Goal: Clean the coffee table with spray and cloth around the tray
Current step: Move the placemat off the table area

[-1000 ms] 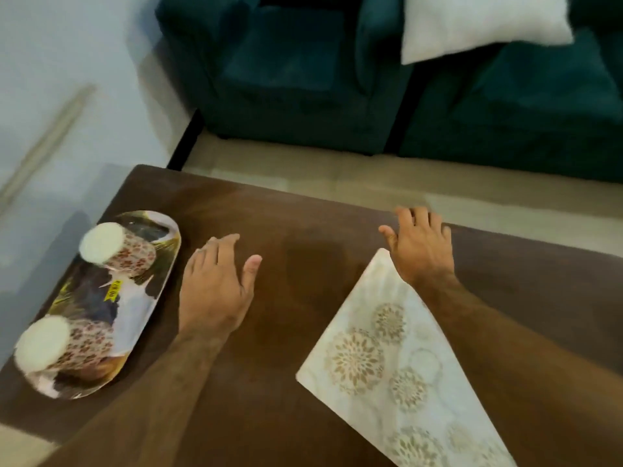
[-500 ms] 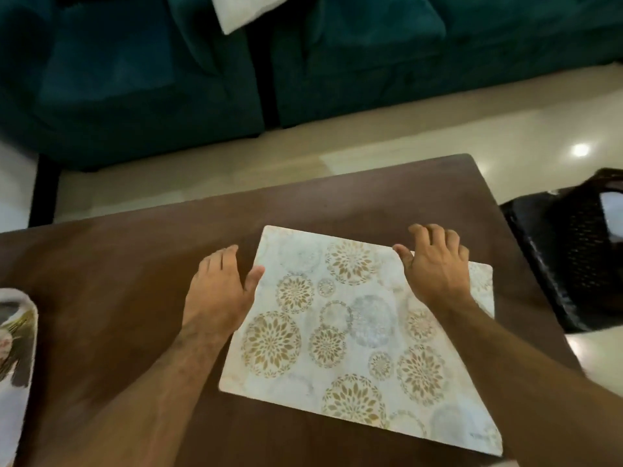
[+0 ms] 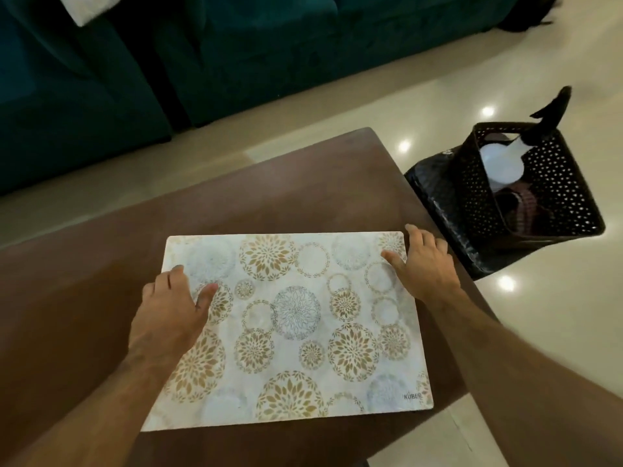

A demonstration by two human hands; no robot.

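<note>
both hands lie spread and flat on the pale floral rectangular placemat (image 3: 296, 318), left hand (image 3: 168, 318) at nine o'clock, right hand (image 3: 423, 267) at two, likely squaring it on the brown wooden bench (image 3: 84, 264); the tray is out of view.

Living room — teal sofa (image 3: 236, 55); coffee table (image 3: 303, 183)

Dark teal velvet sofa (image 3: 236, 55) runs along the back, with a white cushion (image 3: 84, 8) poking in at the top left corner. Floor is glossy cream tile (image 3: 421, 79) and it's picking up a handful of bright ceiling-light reflections (image 3: 487, 111) on the right.
</note>
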